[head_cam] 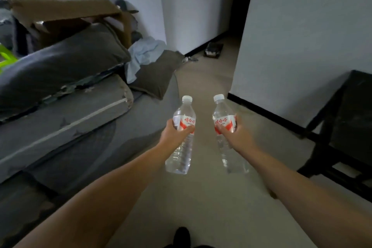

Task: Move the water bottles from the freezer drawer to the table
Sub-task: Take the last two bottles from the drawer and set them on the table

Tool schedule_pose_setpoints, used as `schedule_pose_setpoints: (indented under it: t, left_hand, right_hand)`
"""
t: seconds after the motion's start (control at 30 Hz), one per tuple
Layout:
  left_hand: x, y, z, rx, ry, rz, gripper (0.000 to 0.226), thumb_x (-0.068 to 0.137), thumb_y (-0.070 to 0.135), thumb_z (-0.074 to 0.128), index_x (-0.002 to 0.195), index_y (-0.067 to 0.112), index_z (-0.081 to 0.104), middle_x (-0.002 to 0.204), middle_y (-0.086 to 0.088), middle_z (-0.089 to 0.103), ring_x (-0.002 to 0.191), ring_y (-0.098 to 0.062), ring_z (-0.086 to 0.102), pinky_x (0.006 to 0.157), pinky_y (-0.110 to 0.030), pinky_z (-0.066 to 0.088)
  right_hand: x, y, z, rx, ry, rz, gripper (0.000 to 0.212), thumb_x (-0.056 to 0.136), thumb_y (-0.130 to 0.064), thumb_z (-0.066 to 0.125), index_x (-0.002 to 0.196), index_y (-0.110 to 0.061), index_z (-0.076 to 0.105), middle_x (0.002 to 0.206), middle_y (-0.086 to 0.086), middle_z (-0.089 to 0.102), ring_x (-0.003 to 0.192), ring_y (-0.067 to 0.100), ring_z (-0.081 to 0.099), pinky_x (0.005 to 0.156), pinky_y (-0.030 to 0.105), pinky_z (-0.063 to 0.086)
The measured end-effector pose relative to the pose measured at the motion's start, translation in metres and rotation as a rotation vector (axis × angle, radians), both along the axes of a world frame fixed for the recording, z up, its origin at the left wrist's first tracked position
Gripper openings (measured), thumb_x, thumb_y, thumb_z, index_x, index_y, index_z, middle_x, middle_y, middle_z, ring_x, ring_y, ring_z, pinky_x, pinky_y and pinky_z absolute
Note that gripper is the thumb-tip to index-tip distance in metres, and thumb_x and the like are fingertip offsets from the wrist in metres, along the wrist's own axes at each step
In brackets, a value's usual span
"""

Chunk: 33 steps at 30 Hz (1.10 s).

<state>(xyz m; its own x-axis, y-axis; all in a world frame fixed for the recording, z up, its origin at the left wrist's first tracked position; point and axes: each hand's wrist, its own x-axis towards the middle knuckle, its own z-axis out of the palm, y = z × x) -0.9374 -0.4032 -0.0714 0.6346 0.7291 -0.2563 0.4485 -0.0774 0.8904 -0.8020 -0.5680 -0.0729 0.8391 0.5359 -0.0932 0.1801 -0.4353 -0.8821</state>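
Note:
Two clear water bottles with white caps and red-and-white labels are held out in front of me over the floor. My left hand (175,133) grips the left water bottle (181,151) around its label. My right hand (229,134) grips the right water bottle (222,112) the same way. Both bottles tilt slightly, caps pointing away from me. No freezer drawer is in view.
A grey sofa (66,127) with dark cushions, a light blue cloth (143,52) and cardboard (66,10) fills the left. A dark wooden table or stand (346,127) is at the right by the white wall. A beige floor corridor (209,70) runs ahead between them.

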Motion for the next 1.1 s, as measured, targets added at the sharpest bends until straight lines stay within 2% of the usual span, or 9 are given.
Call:
schedule_pose_setpoints:
  t: [0.13, 0.27, 0.37, 0.5, 0.63, 0.8, 0.9, 1.03, 1.1]
  left_hand:
    - [0.055, 0.035, -0.002, -0.015, 0.016, -0.115, 0.068, 0.065, 0.053, 0.076, 0.117, 0.016, 0.054, 0.100, 0.004, 0.069, 0.088, -0.013, 0.068, 0.072, -0.025, 0.053]
    - [0.106, 0.038, -0.016, -0.034, 0.046, -0.240, 0.063, 0.062, 0.052, 0.076, 0.113, 0.019, 0.057, 0.100, 0.002, 0.071, 0.088, -0.013, 0.069, 0.083, -0.034, 0.056]
    - [0.148, 0.033, -0.024, -0.057, 0.052, -0.333, 0.059, 0.068, 0.046, 0.076, 0.116, 0.020, 0.054, 0.104, 0.003, 0.068, 0.091, -0.013, 0.066, 0.084, -0.032, 0.054]
    - [0.215, 0.027, -0.030, -0.080, 0.044, -0.454, 0.048, 0.074, 0.040, 0.075, 0.115, 0.024, 0.055, 0.100, 0.007, 0.068, 0.088, -0.007, 0.065, 0.069, -0.020, 0.046]
    - [0.305, 0.023, -0.030, -0.095, 0.036, -0.504, 0.042, 0.077, 0.033, 0.074, 0.113, 0.021, 0.057, 0.098, 0.003, 0.068, 0.085, -0.009, 0.065, 0.067, -0.020, 0.047]
    - [0.416, 0.012, -0.019, -0.123, 0.041, -0.536, 0.050, 0.075, 0.036, 0.075, 0.117, 0.020, 0.054, 0.102, 0.001, 0.067, 0.086, -0.010, 0.064, 0.065, -0.020, 0.046]
    - [0.476, -0.003, -0.017, -0.158, 0.031, -0.582, 0.053, 0.074, 0.035, 0.076, 0.119, 0.019, 0.053, 0.104, 0.000, 0.066, 0.088, -0.012, 0.065, 0.072, -0.024, 0.050]
    - [0.534, -0.020, -0.023, -0.136, 0.035, -0.667, 0.039, 0.075, 0.034, 0.076, 0.103, 0.028, 0.050, 0.100, 0.002, 0.064, 0.085, -0.010, 0.063, 0.068, -0.023, 0.049]
    - [0.566, -0.028, -0.027, -0.143, 0.054, -0.720, 0.051, 0.075, 0.035, 0.076, 0.114, 0.025, 0.045, 0.104, 0.003, 0.062, 0.088, -0.012, 0.063, 0.073, -0.027, 0.051]
  right_hand:
    - [0.030, 0.020, -0.002, 0.034, 0.031, -0.127, 0.041, 0.077, -0.052, 0.069, 0.102, -0.027, 0.047, 0.086, -0.004, 0.066, 0.075, 0.020, 0.068, 0.068, 0.041, 0.056]
    - [0.059, 0.023, -0.004, 0.016, 0.048, -0.256, 0.044, 0.079, -0.048, 0.070, 0.109, -0.024, 0.049, 0.097, -0.001, 0.068, 0.076, 0.016, 0.066, 0.072, 0.038, 0.058]
    - [0.092, 0.017, -0.014, -0.028, 0.088, -0.340, 0.069, 0.073, -0.061, 0.068, 0.127, -0.026, 0.043, 0.110, -0.005, 0.066, 0.093, 0.019, 0.067, 0.083, 0.045, 0.057]
    - [0.152, 0.007, -0.025, -0.105, 0.122, -0.403, 0.091, 0.059, -0.079, 0.061, 0.135, -0.034, 0.037, 0.123, -0.004, 0.064, 0.108, 0.023, 0.064, 0.093, 0.045, 0.053]
    - [0.229, -0.001, -0.024, -0.088, 0.122, -0.458, 0.092, 0.062, -0.076, 0.060, 0.140, -0.034, 0.032, 0.127, -0.001, 0.062, 0.111, 0.026, 0.063, 0.094, 0.046, 0.052]
    - [0.314, -0.021, -0.013, -0.077, 0.128, -0.495, 0.088, 0.066, -0.071, 0.060, 0.141, -0.036, 0.029, 0.126, -0.002, 0.061, 0.109, 0.025, 0.063, 0.091, 0.048, 0.054]
    - [0.364, -0.036, -0.011, -0.082, 0.131, -0.555, 0.089, 0.069, -0.068, 0.061, 0.143, -0.034, 0.026, 0.133, 0.001, 0.057, 0.115, 0.028, 0.059, 0.097, 0.049, 0.049]
    - [0.406, -0.051, -0.010, -0.079, 0.139, -0.609, 0.085, 0.075, -0.062, 0.062, 0.145, -0.030, 0.025, 0.135, 0.002, 0.055, 0.116, 0.025, 0.059, 0.097, 0.047, 0.050]
    - [0.427, -0.057, -0.009, -0.088, 0.136, -0.650, 0.079, 0.082, -0.054, 0.063, 0.146, -0.028, 0.025, 0.135, 0.002, 0.054, 0.117, 0.025, 0.059, 0.097, 0.045, 0.050]
